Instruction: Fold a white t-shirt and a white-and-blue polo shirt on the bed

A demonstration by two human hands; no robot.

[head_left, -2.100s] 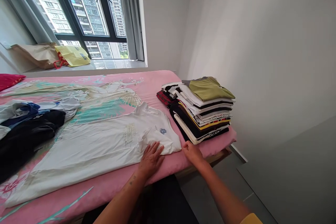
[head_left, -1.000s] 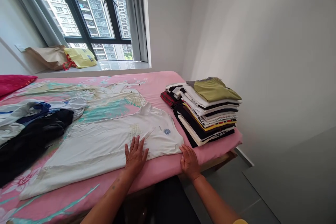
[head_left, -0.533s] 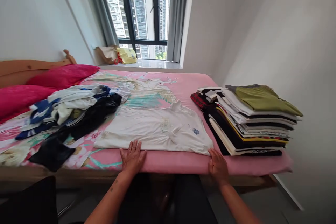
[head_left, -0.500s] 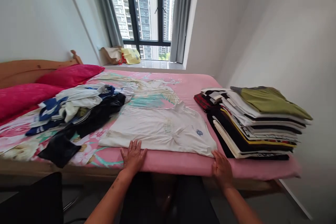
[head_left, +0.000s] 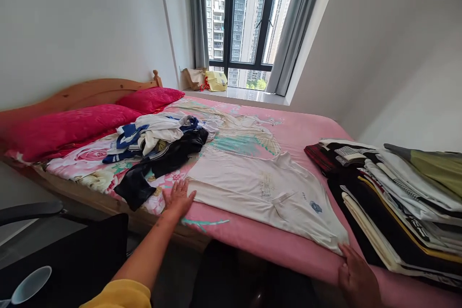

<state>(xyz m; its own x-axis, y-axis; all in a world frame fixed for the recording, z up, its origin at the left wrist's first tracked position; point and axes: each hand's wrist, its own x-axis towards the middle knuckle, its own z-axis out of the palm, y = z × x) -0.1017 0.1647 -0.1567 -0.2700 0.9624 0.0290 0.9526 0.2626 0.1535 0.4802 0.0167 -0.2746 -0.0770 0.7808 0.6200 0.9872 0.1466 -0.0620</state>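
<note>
A white T-shirt (head_left: 234,180) with small print and a blue chest motif lies folded lengthwise along the near side of the bed, mostly flat with some creases. My left hand (head_left: 178,199) rests palm down at the shirt's near left corner, fingers spread. At the opposite near corner, my right hand (head_left: 358,275) has its fingers curled on the edge of the cloth; its grip is partly hidden by the hand itself.
A tall stack of folded clothes (head_left: 400,202) stands on the right. Crumpled clothes (head_left: 159,137) lie on the left, before red pillows (head_left: 79,127). A black chair (head_left: 83,245) with a pale bowl-like object (head_left: 32,285) is at lower left. The bed (head_left: 306,122) ends near my legs.
My view has turned left, so the bed and clothes appear farther right. My left hand has slid toward the shirt's left end. The right hand stays at the right corner.
</note>
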